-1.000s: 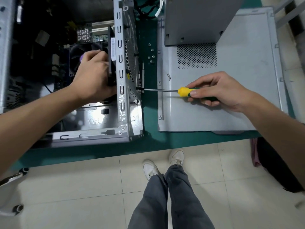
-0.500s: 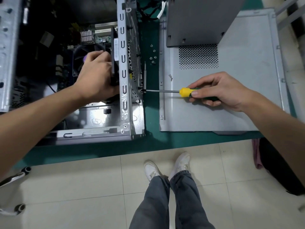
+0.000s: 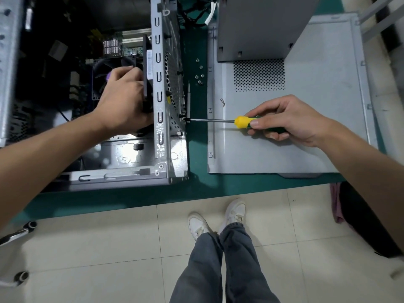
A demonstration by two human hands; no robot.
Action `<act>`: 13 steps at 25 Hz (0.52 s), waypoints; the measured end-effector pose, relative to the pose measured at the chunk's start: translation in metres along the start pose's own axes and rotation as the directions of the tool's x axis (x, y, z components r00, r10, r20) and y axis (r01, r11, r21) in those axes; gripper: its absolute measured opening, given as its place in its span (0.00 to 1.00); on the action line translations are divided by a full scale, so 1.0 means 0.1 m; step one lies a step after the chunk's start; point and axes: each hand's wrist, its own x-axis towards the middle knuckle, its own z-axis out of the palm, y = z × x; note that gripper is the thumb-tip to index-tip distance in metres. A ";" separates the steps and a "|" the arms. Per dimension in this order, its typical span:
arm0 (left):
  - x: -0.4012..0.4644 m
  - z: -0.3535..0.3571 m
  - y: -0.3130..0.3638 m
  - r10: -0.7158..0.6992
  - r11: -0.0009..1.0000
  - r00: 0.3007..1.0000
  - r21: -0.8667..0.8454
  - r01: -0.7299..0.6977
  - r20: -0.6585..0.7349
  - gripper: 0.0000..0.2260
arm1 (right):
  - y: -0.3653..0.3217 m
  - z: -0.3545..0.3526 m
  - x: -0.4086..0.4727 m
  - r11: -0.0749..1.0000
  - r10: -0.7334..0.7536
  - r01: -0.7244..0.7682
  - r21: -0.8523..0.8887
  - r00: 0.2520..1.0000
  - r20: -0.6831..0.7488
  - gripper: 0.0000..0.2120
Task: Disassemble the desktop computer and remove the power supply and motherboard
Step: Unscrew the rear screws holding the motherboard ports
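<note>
While the left hand (image 3: 122,101) grips the rear fan (image 3: 147,73) inside the computer case (image 3: 160,138) at nine o'clock, the right hand (image 3: 290,119) at three o'clock grips a screwdriver (image 3: 220,121), tip on a rear-panel screw (image 3: 181,116). Fan removal seems underway; next, back that screw out squarely.

I count one open computer case (image 3: 166,132) on the green surface (image 3: 196,189), one screwdriver (image 3: 241,122), and two removed side panels: one light grey (image 3: 317,119), one darker (image 3: 258,27) lying on top of it. Five loose screws (image 3: 199,73) sit between case and panels, with one more screw (image 3: 223,102) on the light panel. Two hands, mine.
</note>
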 end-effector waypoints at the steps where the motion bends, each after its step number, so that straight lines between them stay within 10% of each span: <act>1: 0.00 0.00 -0.01 0.000 1.000 1.000 0.005 0.000 0.003 0.24 | -0.01 0.01 -0.01 1.000 -0.003 0.003 -0.006 1.000 0.005 0.22; 8: 0.00 0.00 0.01 0.011 1.000 1.000 0.014 -0.010 -0.004 0.25 | -0.33 0.01 0.05 0.973 -0.084 0.069 -0.221 0.995 -0.057 0.15; 13: 0.01 0.00 0.00 0.005 1.000 1.000 0.030 -0.005 0.014 0.24 | -0.39 0.06 0.11 0.999 -0.037 0.023 -0.046 0.948 -0.317 0.03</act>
